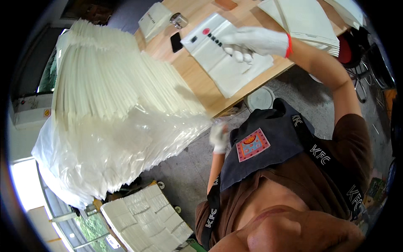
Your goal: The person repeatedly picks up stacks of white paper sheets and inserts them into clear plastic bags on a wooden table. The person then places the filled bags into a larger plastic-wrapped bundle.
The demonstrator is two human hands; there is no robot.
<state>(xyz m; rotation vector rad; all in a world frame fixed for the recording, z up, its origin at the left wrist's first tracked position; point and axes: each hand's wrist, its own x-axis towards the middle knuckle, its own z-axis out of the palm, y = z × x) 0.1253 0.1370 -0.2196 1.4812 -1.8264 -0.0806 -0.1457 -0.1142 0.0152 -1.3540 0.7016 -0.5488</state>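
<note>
My right hand (252,42), in a white glove with a red cuff, is over a white plastic bag (222,77) that lies flat on the wooden table. Its fingers are loosely bent and apart, and I see nothing between them. The bag has a red round mark and a row of dark print. Low beside my body, my left hand (218,136) wears a white glove too and is smeared by motion. It is close to the lower edge of a large pile of white flat sheets (113,84) draped in clear plastic film (117,147); whether it touches the film cannot be told.
On the wooden table (197,90) are a black phone (176,42), a shiny cup (179,20), a white packet (154,20), a brown block (226,4) and stacked white sheets (302,21). A white bucket (261,98) stands below the table edge. Wrapped white bundles (145,216) sit low at the left.
</note>
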